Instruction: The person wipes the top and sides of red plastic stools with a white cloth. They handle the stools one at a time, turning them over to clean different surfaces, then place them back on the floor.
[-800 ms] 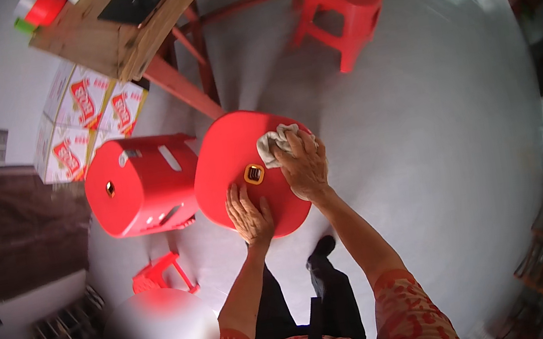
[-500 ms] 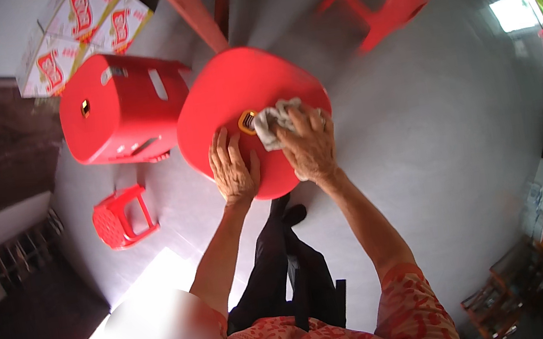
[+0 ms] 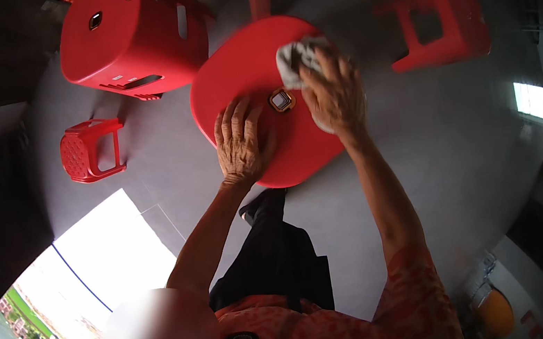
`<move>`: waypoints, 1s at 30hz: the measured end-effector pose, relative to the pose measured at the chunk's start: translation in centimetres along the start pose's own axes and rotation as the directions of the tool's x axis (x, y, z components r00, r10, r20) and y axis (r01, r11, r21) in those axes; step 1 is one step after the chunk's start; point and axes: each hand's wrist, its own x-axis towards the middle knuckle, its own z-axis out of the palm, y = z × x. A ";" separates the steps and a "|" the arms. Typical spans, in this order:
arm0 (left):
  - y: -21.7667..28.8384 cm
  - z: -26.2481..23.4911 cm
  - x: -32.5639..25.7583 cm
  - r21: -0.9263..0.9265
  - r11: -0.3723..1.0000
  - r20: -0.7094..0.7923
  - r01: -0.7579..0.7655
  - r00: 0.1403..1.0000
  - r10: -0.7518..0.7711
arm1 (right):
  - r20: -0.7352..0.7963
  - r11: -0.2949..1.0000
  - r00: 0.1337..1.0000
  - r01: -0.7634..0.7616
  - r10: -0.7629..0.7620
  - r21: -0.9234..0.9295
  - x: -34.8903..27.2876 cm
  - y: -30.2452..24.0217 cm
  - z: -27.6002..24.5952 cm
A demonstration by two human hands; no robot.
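A round red stool top [image 3: 244, 79] stands in front of me, with a small square hole framed in orange [image 3: 281, 101] at its middle. My left hand [image 3: 241, 142] lies flat on the near part of the top, fingers spread. My right hand [image 3: 334, 88] presses a crumpled grey-white cloth [image 3: 296, 58] against the far right part of the top, fingers curled over it. Both hands flank the square hole.
A large red plastic stool [image 3: 136, 35] lies on its side at the upper left. A small red stool [image 3: 89, 149] lies tipped on the grey floor to the left, another red stool [image 3: 439, 25] stands to the right. My dark trousers and foot [image 3: 264, 205] are below the top.
The view has tilted downward, so the stools sit higher and larger in the picture. My right hand with the cloth has shifted slightly over the red top. My left hand stays flat on it.
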 end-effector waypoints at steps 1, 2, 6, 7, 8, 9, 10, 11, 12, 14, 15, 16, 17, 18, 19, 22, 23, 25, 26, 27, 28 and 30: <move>-0.1 0.0 -0.1 0.034 0.999 -0.007 0.011 1.000 -0.011 | 0.005 0.996 0.998 0.061 -0.062 0.063 -1.2 -0.2 -0.6; 0.1 -0.1 -0.4 0.069 0.997 -0.012 0.026 1.000 -0.025 | 0.070 0.992 0.996 0.054 -0.062 0.110 -2.7 -0.6 -0.7; 1.0 0.6 -0.5 0.076 0.973 -0.147 0.216 0.968 -0.204 | 0.039 0.955 0.983 0.164 -0.178 0.246 -7.1 -1.3 -1.2; 0.9 0.7 -0.5 0.078 0.973 -0.148 0.217 0.968 -0.205 | -0.001 0.944 0.982 0.184 -0.191 0.272 -7.2 -1.5 -1.1; 0.7 0.9 -0.6 0.079 0.972 -0.148 0.220 0.967 -0.207 | 0.000 0.944 0.981 0.185 -0.193 0.275 -7.0 -1.5 -1.0; 0.5 1.0 -0.7 0.081 0.971 -0.147 0.225 0.966 -0.211 | 0.103 0.953 0.974 0.169 -0.200 0.253 -6.8 -1.0 -1.2; 0.5 0.9 -0.8 0.097 0.967 -0.130 0.236 0.966 -0.223 | 0.159 0.960 0.963 0.183 -0.218 0.210 -5.6 -0.8 -1.6; 0.5 0.9 -0.9 0.099 0.966 -0.124 0.238 0.966 -0.225 | 0.214 0.965 0.949 0.200 -0.234 0.169 -4.0 -0.5 -1.7; 0.5 0.9 -0.9 0.102 0.965 -0.118 0.242 0.966 -0.230 | 0.251 0.975 0.944 0.194 -0.217 0.110 -2.6 0.0 -1.4; 0.6 0.9 -0.7 0.096 0.964 -0.116 0.247 0.965 -0.235 | 0.174 0.983 0.968 0.174 -0.181 0.054 0.7 0.3 0.2; 0.7 0.9 -0.6 0.061 0.962 -0.139 0.268 0.956 -0.257 | 0.148 0.986 0.975 0.166 -0.167 0.016 2.5 0.1 0.7; 0.7 0.9 -0.6 0.037 0.955 -0.167 0.295 0.944 -0.285 | 0.112 0.984 0.978 0.179 -0.176 -0.021 4.4 -0.3 1.1; 0.8 1.2 -0.6 0.002 0.951 -0.192 0.310 0.933 -0.304 | 0.076 0.981 0.981 0.182 -0.177 -0.069 5.9 -0.5 1.7; 0.9 1.6 -0.9 0.003 0.942 -0.209 0.334 0.922 -0.326 | 0.069 0.987 0.987 0.147 -0.143 -0.060 6.7 -0.6 3.1; 1.0 1.8 -1.0 -0.029 0.930 -0.238 0.366 0.901 -0.362 | 0.044 0.988 0.989 0.144 -0.141 -0.052 7.4 -1.0 3.7; 1.4 2.3 -1.3 -0.112 0.855 -0.286 0.506 0.808 -0.515 | -0.011 0.990 0.990 0.137 -0.137 -0.032 7.9 -2.3 3.7; 1.5 2.4 -1.5 -0.164 0.812 -0.278 0.560 0.763 -0.583 | 0.014 0.987 0.987 0.158 -0.157 -0.016 7.4 -2.5 3.3; 2.0 2.5 -1.7 -0.269 0.714 -0.252 0.646 0.668 -0.700 | 0.083 0.962 0.958 0.274 -0.274 0.021 5.1 -2.1 2.7; 2.0 2.5 -1.8 -0.303 0.652 -0.221 0.695 0.614 -0.758 | 0.074 0.947 0.944 0.318 -0.321 0.053 3.8 -2.2 2.5; 2.3 2.6 -1.9 -0.411 0.534 -0.179 0.739 0.509 -0.842 | 0.053 0.932 0.933 0.350 -0.356 0.098 2.6 -2.3 2.1; 2.7 2.8 -2.2 -0.510 0.405 -0.118 0.759 0.405 -0.907 | 0.048 0.914 0.921 0.375 -0.386 0.152 1.6 -2.3 1.5; 3.8 4.0 -3.9 -0.643 0.209 -0.019 0.737 0.258 -0.966 | 0.066 0.869 0.889 0.425 -0.454 0.254 -0.6 -2.1 0.2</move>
